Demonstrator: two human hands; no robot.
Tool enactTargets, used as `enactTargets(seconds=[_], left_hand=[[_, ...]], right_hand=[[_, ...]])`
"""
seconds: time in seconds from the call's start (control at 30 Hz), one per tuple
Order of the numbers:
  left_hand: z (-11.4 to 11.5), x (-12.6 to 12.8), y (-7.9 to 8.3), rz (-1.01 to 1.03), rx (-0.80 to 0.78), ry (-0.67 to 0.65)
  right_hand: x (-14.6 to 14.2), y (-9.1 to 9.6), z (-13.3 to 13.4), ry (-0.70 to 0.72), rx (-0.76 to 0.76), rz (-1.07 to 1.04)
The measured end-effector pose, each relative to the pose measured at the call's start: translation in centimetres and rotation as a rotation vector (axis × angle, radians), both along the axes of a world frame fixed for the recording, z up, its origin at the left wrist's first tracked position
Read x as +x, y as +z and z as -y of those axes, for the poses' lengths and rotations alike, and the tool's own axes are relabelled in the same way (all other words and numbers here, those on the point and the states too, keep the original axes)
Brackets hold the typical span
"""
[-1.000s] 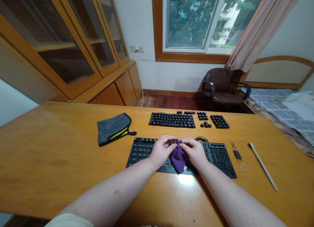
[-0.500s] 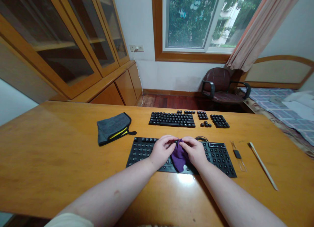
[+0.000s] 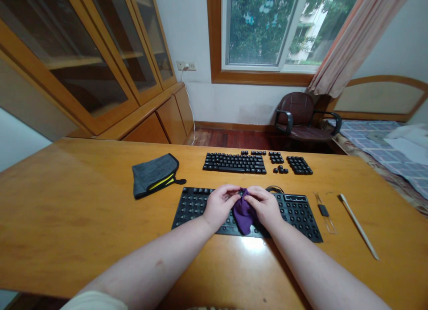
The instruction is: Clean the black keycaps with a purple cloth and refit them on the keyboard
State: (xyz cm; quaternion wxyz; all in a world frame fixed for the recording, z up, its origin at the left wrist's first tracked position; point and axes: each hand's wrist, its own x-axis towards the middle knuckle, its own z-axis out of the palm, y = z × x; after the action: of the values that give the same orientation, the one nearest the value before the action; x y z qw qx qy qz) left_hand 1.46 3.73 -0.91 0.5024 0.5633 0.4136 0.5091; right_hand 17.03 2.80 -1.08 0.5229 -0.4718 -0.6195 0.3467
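Between my hands a small purple cloth (image 3: 244, 215) hangs in folds over the middle of a black keyboard (image 3: 192, 207) with its keycaps off. My right hand (image 3: 267, 206) is closed, thumb and fingers pinching the top of the cloth. From the other side my left hand (image 3: 219, 206) pinches at the same gathered edge, fingertips close to the right ones. Whether a small piece sits inside the cloth is hidden by my fingers. Behind the keyboard, loose black keycaps (image 3: 234, 163) lie laid out in keyboard order on the wooden table (image 3: 83, 212).
A folded grey cloth (image 3: 154, 174) with yellow lining lies to the left. On the right are a wire keycap puller (image 3: 323, 210) and a thin pale brush-like stick (image 3: 359, 227). A coiled cable (image 3: 275, 189) sits behind the keyboard. Beyond the table stands a chair (image 3: 297, 113).
My fingertips have shifted very slightly at the top of the purple cloth. Everything else stays in place.
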Motion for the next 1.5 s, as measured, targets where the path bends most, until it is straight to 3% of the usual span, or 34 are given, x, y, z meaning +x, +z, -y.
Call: enactTargets(seconds=[0.3, 0.57, 0.97, 1.2, 1.5], left_hand=[[-0.15, -0.40, 0.48, -0.185, 0.165, 0.049], [-0.22, -0.50, 0.44, -0.202, 0.129, 0.045], [-0.05, -0.49, 0.83, -0.220, 0.151, 0.024], [-0.32, -0.47, 0.24, -0.223, 0.151, 0.040], [-0.04, -0.24, 0.78, -0.190, 0.095, 0.045]], right_hand=[[-0.01, -0.56, -0.13, 0.010, 0.038, -0.025], [0.04, -0.63, -0.16, -0.071, 0.070, -0.015], [-0.19, -0.26, 0.05, 0.027, 0.050, -0.036], [-0.05, -0.38, -0.10, -0.027, 0.056, -0.048], [0.15, -0.08, -0.28, -0.074, 0.004, -0.022]])
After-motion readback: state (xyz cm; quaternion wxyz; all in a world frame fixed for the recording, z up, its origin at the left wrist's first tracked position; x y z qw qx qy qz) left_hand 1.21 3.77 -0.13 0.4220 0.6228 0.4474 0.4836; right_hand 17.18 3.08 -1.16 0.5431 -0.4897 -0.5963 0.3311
